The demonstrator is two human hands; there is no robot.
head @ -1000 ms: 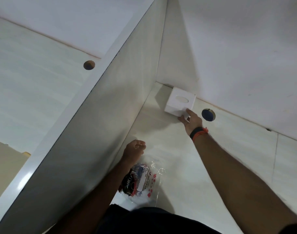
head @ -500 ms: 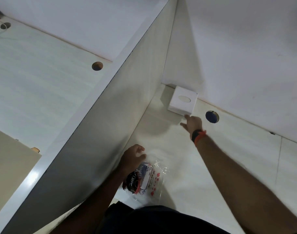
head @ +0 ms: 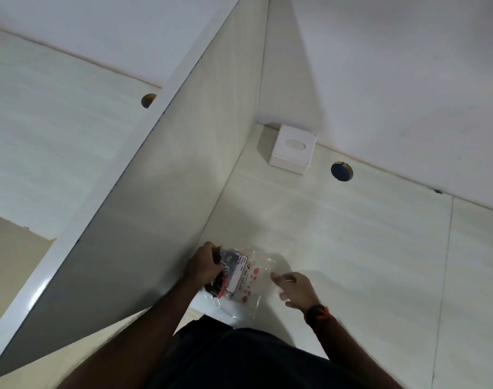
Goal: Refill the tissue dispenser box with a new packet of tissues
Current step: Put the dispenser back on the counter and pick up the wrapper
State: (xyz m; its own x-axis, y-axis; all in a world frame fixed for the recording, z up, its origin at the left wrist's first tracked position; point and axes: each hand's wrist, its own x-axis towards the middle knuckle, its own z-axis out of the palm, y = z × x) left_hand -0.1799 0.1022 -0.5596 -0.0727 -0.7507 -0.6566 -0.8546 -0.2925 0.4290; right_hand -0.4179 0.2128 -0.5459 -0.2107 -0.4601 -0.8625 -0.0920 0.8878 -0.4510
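A white square tissue dispenser box (head: 293, 148) with an oval slot on top stands in the far corner of the desk, against the back wall. A clear plastic tissue packet (head: 241, 276) with red and black print lies at the near edge of the desk. My left hand (head: 204, 263) grips the packet's left end. My right hand (head: 294, 287), blurred, is at the packet's right edge with fingers apart, a black and orange band on its wrist.
A tall white partition (head: 161, 192) walls off the desk on the left. A round cable hole (head: 341, 171) sits to the right of the box near the back wall. A second desk (head: 57, 122) with another hole (head: 148, 100) lies beyond the partition.
My right hand left the dispenser box and came back to the packet's right edge. My left hand closed on the packet's left end. The box stayed in the corner.
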